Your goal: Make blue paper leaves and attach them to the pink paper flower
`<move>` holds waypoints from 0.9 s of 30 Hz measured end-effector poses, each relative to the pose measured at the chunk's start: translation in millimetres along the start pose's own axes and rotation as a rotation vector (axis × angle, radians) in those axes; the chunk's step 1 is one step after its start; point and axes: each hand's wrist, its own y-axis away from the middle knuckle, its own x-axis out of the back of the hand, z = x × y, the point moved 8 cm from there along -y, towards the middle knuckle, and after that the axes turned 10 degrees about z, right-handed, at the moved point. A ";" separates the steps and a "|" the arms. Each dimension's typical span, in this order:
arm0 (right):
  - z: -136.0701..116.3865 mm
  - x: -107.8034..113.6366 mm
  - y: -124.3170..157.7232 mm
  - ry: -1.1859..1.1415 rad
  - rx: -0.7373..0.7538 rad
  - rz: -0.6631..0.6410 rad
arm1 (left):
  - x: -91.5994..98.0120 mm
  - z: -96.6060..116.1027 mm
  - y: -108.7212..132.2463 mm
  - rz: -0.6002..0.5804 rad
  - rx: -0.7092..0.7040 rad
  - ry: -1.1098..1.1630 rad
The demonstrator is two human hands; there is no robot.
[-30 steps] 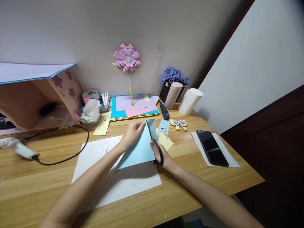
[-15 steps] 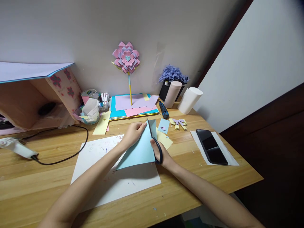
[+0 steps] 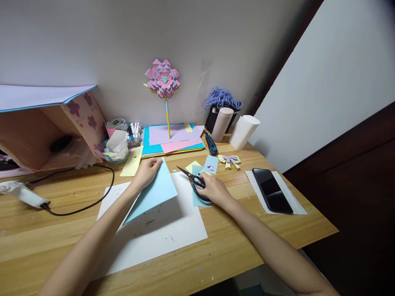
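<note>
Cut done, by the look of it: a blue sheet point(image 3: 157, 189) hangs from the person's L hand point(image 3: 147, 172), swung to the left and free of the scissors point(image 3: 191, 176), whose blades lay along its right side a half-sec. ago. The L hand is closed in a pinch, thumb and fingers on the sheet's far corner; the sheet slopes down toward the near left over a marked white paper point(image 3: 188, 228), its right edge apart from the blades. Whether its lowest corner touches the paper, can't tell. New in view on the right: a blue strip point(image 3: 196, 201), lying under the scissors, part on the white paper's edge, part on the wooden table point(image 3: 234, 255), w/ yellow paper point(image 3: 194, 165) just beyond. The strip is prob. the piece that came off, so trimming of this edge seems complete. The R hand point(image 3: 214, 189) is lowered over the strip, fingers part-curled at the scissors' handles; blades point far left, close together. How firm that hold is, can't tell. Just beyond the R hand, a small blue card point(image 3: 213, 161) w/ a purple scrap point(image 3: 210, 168) and, to its right, a yellow-and-purple paper bow point(image 3: 229, 160) look unmoved, as do the utility knife point(image 3: 211, 144) farther back and the phone point(image 3: 272, 191) at far right.
</note>
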 end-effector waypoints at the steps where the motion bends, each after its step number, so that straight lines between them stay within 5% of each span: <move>1: 2.2 -0.2 -2.4 0.032 0.018 -0.010 | 3.4 -13.9 -0.4 0.032 0.035 -0.004; 6: 24.5 10.6 -18.9 0.120 0.100 -0.014 | -1.2 -66.6 10.6 0.039 0.145 -0.033; 11: 44.7 21.6 -26.3 0.153 0.088 0.045 | 9.9 -29.8 54.1 0.214 -0.324 -0.259; 14: 50.5 24.6 -27.0 0.150 0.016 0.127 | -3.7 -17.6 87.1 0.095 -0.454 -0.345; 22: 47.9 26.1 -27.1 0.094 0.073 0.274 | -11.1 -28.7 105.5 0.014 -0.388 -0.288; 27: 7.3 30.8 -15.4 -0.161 0.208 0.360 | 2.5 -36.7 97.7 -0.028 -0.242 -0.075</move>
